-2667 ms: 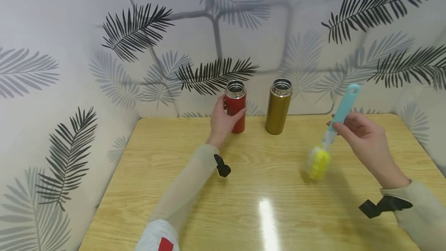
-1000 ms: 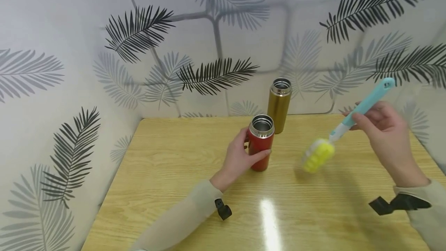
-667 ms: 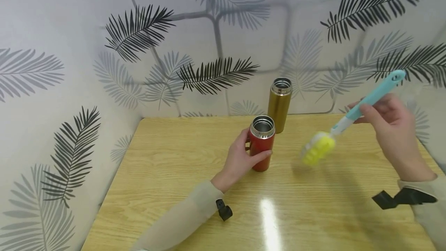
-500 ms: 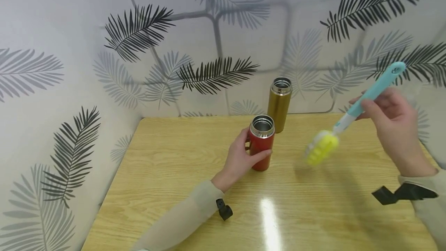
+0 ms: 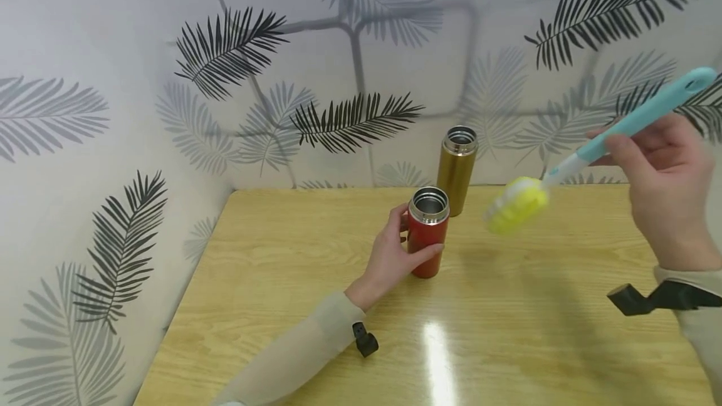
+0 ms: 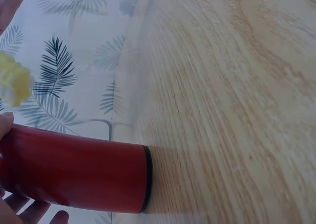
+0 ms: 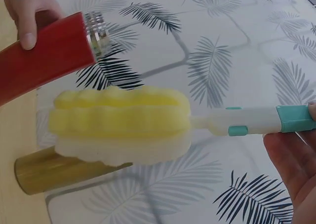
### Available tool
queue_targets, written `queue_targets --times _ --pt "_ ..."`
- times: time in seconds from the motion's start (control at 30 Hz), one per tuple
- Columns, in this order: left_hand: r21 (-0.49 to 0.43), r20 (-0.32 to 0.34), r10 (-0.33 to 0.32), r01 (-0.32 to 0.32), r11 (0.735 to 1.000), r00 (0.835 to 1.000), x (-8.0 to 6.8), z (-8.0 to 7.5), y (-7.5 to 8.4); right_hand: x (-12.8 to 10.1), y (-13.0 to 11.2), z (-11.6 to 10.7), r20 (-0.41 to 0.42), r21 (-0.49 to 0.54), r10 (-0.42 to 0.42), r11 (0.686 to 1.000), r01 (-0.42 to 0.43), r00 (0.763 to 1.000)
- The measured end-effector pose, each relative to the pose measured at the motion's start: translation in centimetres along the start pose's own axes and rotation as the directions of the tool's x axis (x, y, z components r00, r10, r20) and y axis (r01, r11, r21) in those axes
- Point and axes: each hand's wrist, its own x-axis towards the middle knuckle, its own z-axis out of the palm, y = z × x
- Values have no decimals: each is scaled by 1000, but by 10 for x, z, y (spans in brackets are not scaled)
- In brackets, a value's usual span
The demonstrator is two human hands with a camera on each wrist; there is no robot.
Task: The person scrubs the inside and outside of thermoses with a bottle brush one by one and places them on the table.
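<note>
My left hand (image 5: pixel 389 262) grips a red thermos bottle (image 5: pixel 425 246), lidless, upright on the wooden table. Its steel mouth faces up, and the bottle's dark base rim shows in the left wrist view, against the tabletop. In my right hand (image 5: pixel 671 180) is a bottle brush, held by its turquoise handle (image 5: pixel 648 111) between thumb and fingers. The brush's yellow and white sponge head (image 5: pixel 519 204) points down to the left, in the air to the right of the red bottle. The right wrist view shows the sponge head (image 7: pixel 123 125) apart from the red bottle (image 7: pixel 49 56).
A gold thermos bottle (image 5: pixel 455 174), also lidless, stands behind the red one near the back edge of the table (image 5: pixel 282 237). Walls with a leaf pattern (image 5: pixel 361 55) close off the back and sides. Light glares on the front of the tabletop.
My left hand brought the red bottle forward and right from beside the gold one, then stayed put. My right hand has risen and moved right, and the brush tilts closer to level.
</note>
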Motion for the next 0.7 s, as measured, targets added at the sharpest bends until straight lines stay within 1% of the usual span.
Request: queue_targets --times 0.03,0.1,0.17,0.23,0.33,0.4,0.5,0.6,0.7 --pt "-4 1 -5 5 1000 1000 0 0 0 2 -2 1 -9 4 -8 1000 8 1000" --pt "-9 -1 -14 14 1000 1000 0 0 0 6 -6 3 -22 55 -20 998 21 1000" --pt "-15 -4 -17 17 1000 1000 0 1 0 11 -9 6 -30 139 -26 990 30 999" --pt "-19 -6 -14 14 1000 1000 -1 1 -1 15 -12 8 -41 191 -26 981 33 999" --pt "-26 -3 -8 8 1000 1000 0 2 -2 20 -16 14 -54 317 -18 948 34 998" --pt "-31 3 -7 8 999 1000 -1 3 -2 23 -18 18 -65 371 -15 928 38 998" --pt "-33 12 -4 4 999 1000 0 3 -2 27 -21 24 -80 402 -14 915 45 997" --pt "-24 6 8 -8 1000 1000 1 3 -2 30 -23 30 -98 333 -21 941 53 995" --pt "-14 0 12 -12 1000 1000 1 4 -2 32 -22 38 -130 332 -8 942 51 992"
